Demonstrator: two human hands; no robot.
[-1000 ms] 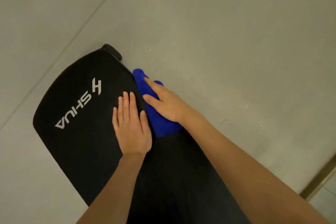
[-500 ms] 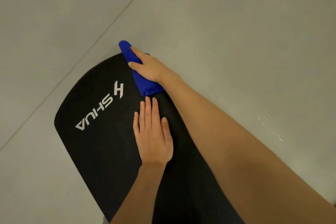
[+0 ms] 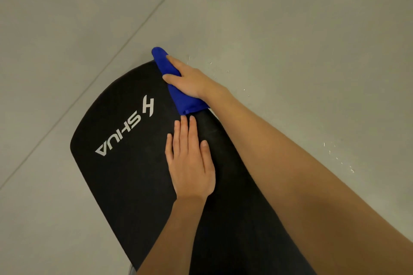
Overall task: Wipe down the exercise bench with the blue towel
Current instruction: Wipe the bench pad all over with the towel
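While the left hand lies flat, fingers straight, on the black exercise bench marked SHUA, the right hand grips the blue towel at its edge.

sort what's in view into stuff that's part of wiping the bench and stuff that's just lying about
Part of the job:
- blue towel, folded over the bench's side edge
- exercise bench, black pad with white logo
- right hand, holding the towel
- left hand, flat on the pad

Just lying about:
- white specks scattered on the floor
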